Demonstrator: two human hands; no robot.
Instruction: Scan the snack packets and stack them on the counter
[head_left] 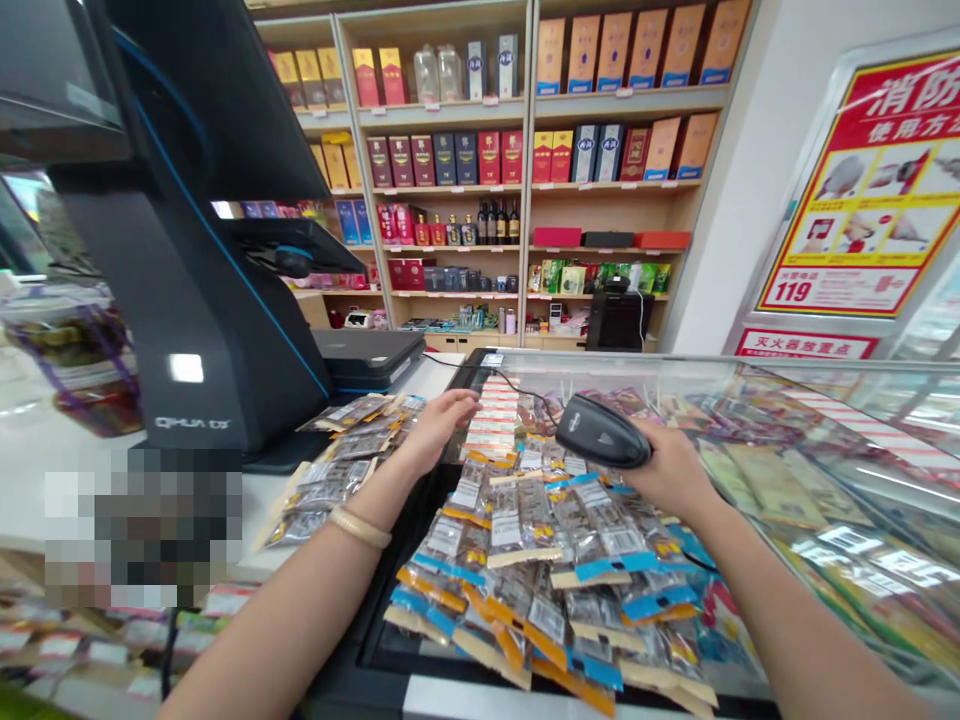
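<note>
My right hand [671, 470] is wrapped round a black barcode scanner [604, 432], whose head points left over the heap of snack packets. My left hand [444, 425], with a beige bangle on its wrist, reaches forward with fingers loosely stretched, and nothing shows in it. It is beside a stack of white and orange label strips [491, 418]. Below both hands lies a pile of small clear packets [525, 520] with blue, orange and cream edges and printed barcodes. More packets [337, 470] lie on the counter left of my left forearm.
A dark point-of-sale machine [202, 300] with a screen stands at the left. The glass-topped case [795, 440] extends right, with bagged goods visible through it. A thin black cable trails from the scanner. Shelves [450, 190] of boxes and bottles line the back; a red-yellow poster [862, 190] hangs right.
</note>
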